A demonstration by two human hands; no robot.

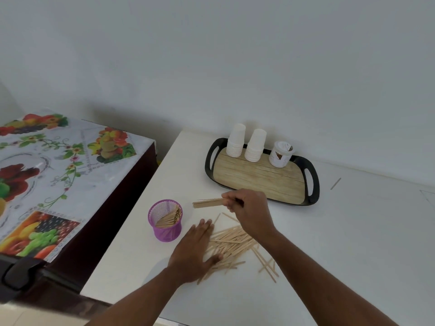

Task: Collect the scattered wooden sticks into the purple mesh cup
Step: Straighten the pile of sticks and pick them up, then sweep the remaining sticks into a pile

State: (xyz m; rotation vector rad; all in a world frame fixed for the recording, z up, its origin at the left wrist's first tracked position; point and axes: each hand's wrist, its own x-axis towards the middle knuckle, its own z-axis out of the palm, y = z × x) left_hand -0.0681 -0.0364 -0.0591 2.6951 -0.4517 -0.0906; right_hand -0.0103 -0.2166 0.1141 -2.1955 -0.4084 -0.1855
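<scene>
Protruding from right fingers point(229, 200): sticks point(207, 203)

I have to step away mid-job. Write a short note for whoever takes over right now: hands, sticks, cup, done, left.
Right hand: grips a bundle of sticks above the table, just right of the purple cup.
Left hand: flat, fingers straight, pressing on the loose pile.
Done: some sticks already stand in the cup.
Left: drop the bundle in, then gather the pile and one stray stick near the tray.
</scene>
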